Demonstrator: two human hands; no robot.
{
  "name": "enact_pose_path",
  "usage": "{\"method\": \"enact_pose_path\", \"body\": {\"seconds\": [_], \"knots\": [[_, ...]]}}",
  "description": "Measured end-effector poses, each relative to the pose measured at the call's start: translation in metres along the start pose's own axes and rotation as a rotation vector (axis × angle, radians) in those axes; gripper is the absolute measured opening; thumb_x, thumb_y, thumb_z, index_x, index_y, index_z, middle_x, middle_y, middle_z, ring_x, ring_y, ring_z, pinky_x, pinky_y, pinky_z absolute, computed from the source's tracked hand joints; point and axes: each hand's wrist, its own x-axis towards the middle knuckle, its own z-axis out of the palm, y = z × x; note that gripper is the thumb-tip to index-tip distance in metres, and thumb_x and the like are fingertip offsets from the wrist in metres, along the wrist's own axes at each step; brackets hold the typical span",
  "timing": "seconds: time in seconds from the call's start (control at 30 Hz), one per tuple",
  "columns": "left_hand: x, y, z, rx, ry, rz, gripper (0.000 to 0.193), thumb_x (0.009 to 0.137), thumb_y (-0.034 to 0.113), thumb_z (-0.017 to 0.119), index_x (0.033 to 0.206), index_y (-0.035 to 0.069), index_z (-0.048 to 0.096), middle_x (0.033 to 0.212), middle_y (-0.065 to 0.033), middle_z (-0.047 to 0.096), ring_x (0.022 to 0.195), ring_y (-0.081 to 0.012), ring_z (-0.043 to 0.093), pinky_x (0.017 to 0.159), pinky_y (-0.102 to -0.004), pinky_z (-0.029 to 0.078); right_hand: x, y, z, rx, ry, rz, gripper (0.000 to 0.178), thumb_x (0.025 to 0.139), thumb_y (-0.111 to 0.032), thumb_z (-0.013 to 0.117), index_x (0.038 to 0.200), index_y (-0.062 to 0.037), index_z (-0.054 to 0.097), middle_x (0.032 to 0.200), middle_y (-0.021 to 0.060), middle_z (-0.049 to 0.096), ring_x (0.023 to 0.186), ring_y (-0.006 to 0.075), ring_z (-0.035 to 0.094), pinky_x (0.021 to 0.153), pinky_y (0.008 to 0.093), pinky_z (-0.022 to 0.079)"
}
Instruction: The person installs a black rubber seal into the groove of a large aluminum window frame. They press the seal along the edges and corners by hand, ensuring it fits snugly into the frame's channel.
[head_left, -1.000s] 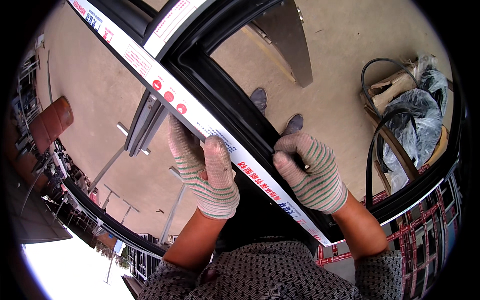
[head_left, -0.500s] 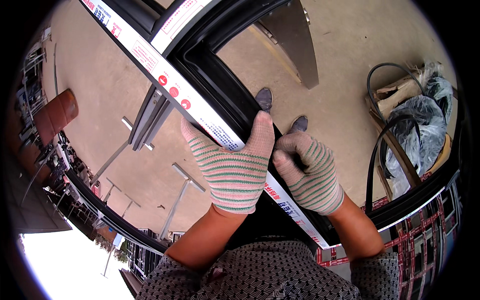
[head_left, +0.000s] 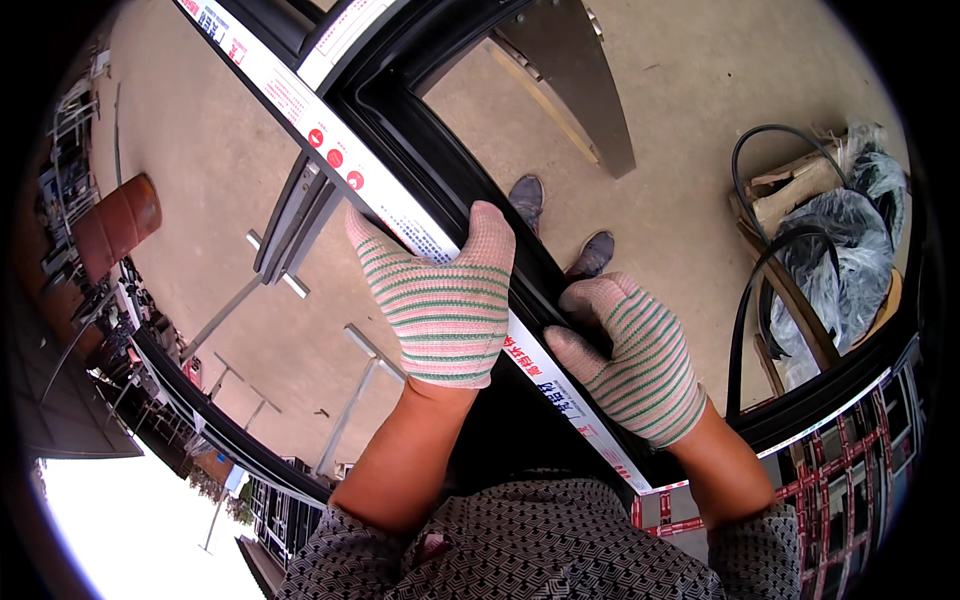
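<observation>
Before patterned shirt (head_left: 550,535), black frame (head_left: 445,190) slants across; left hand (head_left: 435,310) clamped round it, thumb over top, seemingly for steadiness; right hand (head_left: 640,365) curled at inner edge, grip unclear.

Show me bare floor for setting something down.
One floor patch lies between the rusty drum and grey profiles; another patch, through the black frame, between the shoes and plastic bundle. Crowded: around that bundle, with wood and a black strip.
</observation>
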Motion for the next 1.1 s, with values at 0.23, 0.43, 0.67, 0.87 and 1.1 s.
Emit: {"method": "enact_pose_path", "body": {"seconds": [0.23, 0.43, 0.67, 0.87, 1.1], "knots": [[-0.002, 0.001, 0.0, 0.058, -0.008, 0.07, 0.062, 0.096, 0.015, 0.083, 0.143, -0.004, 0.048, 0.112, -0.0092, 0.067, 0.098, -0.0125, 0.066, 0.091, -0.0245, 0.055, -0.009, 0.01, 0.012, -0.01, 0.09, -0.107, 0.023, 0.094, -0.012, 0.078, 0.112, -0.0022, 0.068, 0.099, 0.017, 0.068, 0.091, 0.0357, 0.07, 0.081, 0.0407, 0.057], [-0.001, -0.009, -0.005, -0.024, -0.003, 0.103, 0.044, 0.113, 0.02, 0.058, 0.148, -0.006, 0.05, 0.127, -0.0133, 0.066, 0.11, -0.0186, 0.064, 0.105, -0.029, 0.05, -0.009, 0.018, 0.008, 0.207, 0.057, -0.026, 0.015, 0.1, -0.013, 0.074, 0.108, -0.0023, 0.066, 0.095, 0.0133, 0.068, 0.085, 0.0268, 0.068, 0.079, 0.0357, 0.055], [0.0, -0.023, -0.015, 0.313, -0.016, 0.318, 0.044, 0.117, 0.026, 0.042, 0.146, -0.006, 0.051, 0.128, -0.0192, 0.058, 0.113, -0.0265, 0.06, 0.107, -0.0365, 0.048, -0.005, 0.016, -0.001, 0.306, -0.007, 0.052, 0.014, 0.099, -0.011, 0.073, 0.106, 0.0009, 0.07, 0.097, 0.0152, 0.068, 0.092, 0.0293, 0.07, 0.085, 0.0381, 0.056], [0.002, -0.021, -0.015, 0.316, -0.024, 0.355, 0.052, 0.118, 0.036, 0.036, 0.138, -0.011, 0.048, 0.117, -0.0197, 0.055, 0.106, -0.0263, 0.056, 0.102, -0.0371, 0.046, -0.005, 0.019, 0.002, 0.278, 0.005, 0.004, 0.014, 0.099, -0.012, 0.073, 0.104, -0.0002, 0.069, 0.096, 0.0139, 0.068, 0.089, 0.0278, 0.069, 0.083, 0.0371, 0.055], [0.002, -0.026, -0.011, 0.299, 0.01, 0.393, 0.054, 0.118, 0.038, 0.038, 0.137, -0.011, 0.048, 0.115, -0.0175, 0.056, 0.105, -0.0243, 0.057, 0.101, -0.0367, 0.047, -0.004, 0.026, 0.012, 0.254, 0.06, -0.101, 0.013, 0.098, -0.013, 0.075, 0.102, -0.0023, 0.068, 0.094, 0.0126, 0.067, 0.087, 0.0291, 0.068, 0.081, 0.0381, 0.054]]}}
